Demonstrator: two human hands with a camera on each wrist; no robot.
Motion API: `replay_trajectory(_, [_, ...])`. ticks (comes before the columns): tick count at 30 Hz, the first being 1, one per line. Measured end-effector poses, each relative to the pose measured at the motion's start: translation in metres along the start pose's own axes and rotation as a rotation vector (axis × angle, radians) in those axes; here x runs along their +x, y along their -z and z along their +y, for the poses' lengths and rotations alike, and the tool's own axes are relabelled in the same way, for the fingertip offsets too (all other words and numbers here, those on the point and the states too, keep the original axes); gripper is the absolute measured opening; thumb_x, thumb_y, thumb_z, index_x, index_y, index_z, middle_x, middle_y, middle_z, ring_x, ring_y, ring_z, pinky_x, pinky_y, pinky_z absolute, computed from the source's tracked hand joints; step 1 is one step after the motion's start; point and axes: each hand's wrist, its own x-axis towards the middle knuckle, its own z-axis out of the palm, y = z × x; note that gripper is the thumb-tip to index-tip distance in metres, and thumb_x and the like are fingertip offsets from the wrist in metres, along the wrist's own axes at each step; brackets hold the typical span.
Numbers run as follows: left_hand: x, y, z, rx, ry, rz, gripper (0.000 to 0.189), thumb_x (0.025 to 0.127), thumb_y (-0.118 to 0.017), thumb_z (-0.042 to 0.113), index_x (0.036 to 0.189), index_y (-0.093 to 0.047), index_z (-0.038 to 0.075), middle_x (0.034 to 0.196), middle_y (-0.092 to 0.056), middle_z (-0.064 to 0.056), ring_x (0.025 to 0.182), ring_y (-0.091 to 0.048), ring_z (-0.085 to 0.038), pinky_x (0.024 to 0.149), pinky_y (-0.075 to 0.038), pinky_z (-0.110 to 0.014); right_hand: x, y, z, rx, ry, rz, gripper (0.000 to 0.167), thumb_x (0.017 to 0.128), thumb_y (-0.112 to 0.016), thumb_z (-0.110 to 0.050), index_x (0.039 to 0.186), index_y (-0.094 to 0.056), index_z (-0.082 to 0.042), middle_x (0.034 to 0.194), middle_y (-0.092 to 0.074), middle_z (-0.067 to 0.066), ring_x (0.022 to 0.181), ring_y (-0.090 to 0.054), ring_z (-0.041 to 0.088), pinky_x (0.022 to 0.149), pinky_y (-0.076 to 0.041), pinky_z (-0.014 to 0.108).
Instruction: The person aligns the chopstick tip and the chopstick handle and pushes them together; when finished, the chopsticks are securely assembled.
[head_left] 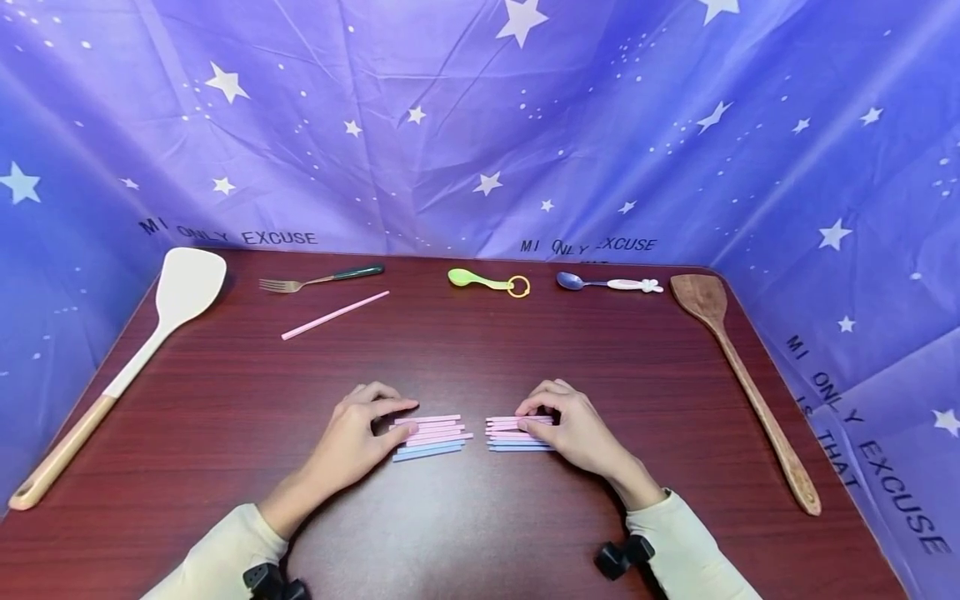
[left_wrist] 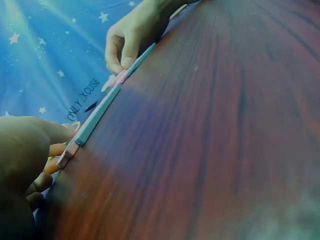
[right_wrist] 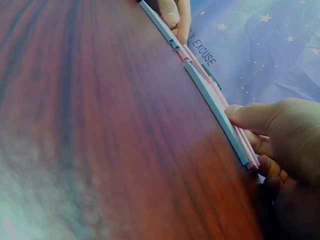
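Two bundles of short pink and blue sticks lie side by side on the table, a narrow gap between them. At the left bundle (head_left: 442, 430), my left hand (head_left: 356, 429) rests its thumb on the pink sticks; the index finger is held a little apart, beyond them. My right hand (head_left: 581, 425) pinches a pink stick of the right bundle (head_left: 498, 435) between thumb and index finger. The blue sticks (head_left: 429, 451) lie on the near side of each bundle. In the right wrist view the right thumb (right_wrist: 245, 116) touches the pink sticks. Palms hide the outer ends.
Farther back lie a single pink stick (head_left: 335, 315), a fork (head_left: 318, 280), a green spoon (head_left: 480, 281) with a yellow ring and a rabbit-handled spoon (head_left: 607, 283). A white spatula (head_left: 176, 304) lies at left, a wooden spatula (head_left: 738, 358) at right. A starry purple cloth (head_left: 420, 150) hangs behind.
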Motion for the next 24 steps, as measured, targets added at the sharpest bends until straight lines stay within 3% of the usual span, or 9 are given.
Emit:
replay_trajectory(8, [0.0029, -0.0069, 0.0013, -0.029, -0.018, 0.022, 0.016, 0.081, -0.089, 0.023, 0.096, -0.084, 0.019, 0.092, -0.071, 0.006, 0.091, -0.063, -0.012, 0.081, -0.05, -0.037, -0.001, 0.0045, 0.0006, -0.015, 0.009, -0.001, 0.017, 0.085, -0.083, -0.011, 0.09, -0.076, -0.026, 0.088, -0.066, -0.016, 0.086, -0.056, 0.006, 0.075, -0.045, 0.022])
replay_trajectory(16, [0.0027, -0.003, 0.0033, -0.046, 0.081, -0.007, 0.014, 0.077, -0.09, 0.02, 0.09, -0.084, 0.021, 0.09, -0.071, 0.01, 0.09, -0.064, -0.011, 0.082, -0.049, -0.034, -0.0003, 0.0021, -0.0004, -0.018, 0.011, -0.01, 0.017, 0.085, -0.083, -0.011, 0.09, -0.076, -0.026, 0.088, -0.065, -0.016, 0.085, -0.055, 0.005, 0.074, -0.045, 0.022])
replay_trajectory(24, [0.0043, 0.0018, 0.0055, -0.049, 0.136, -0.049, 0.014, 0.077, -0.089, 0.018, 0.089, -0.083, 0.023, 0.089, -0.071, 0.011, 0.09, -0.063, -0.011, 0.082, -0.048, -0.033, 0.0002, -0.0007, -0.0015, -0.021, 0.021, -0.007, 0.016, 0.085, -0.083, -0.011, 0.09, -0.076, -0.025, 0.088, -0.066, -0.016, 0.085, -0.056, 0.004, 0.074, -0.046, 0.022])
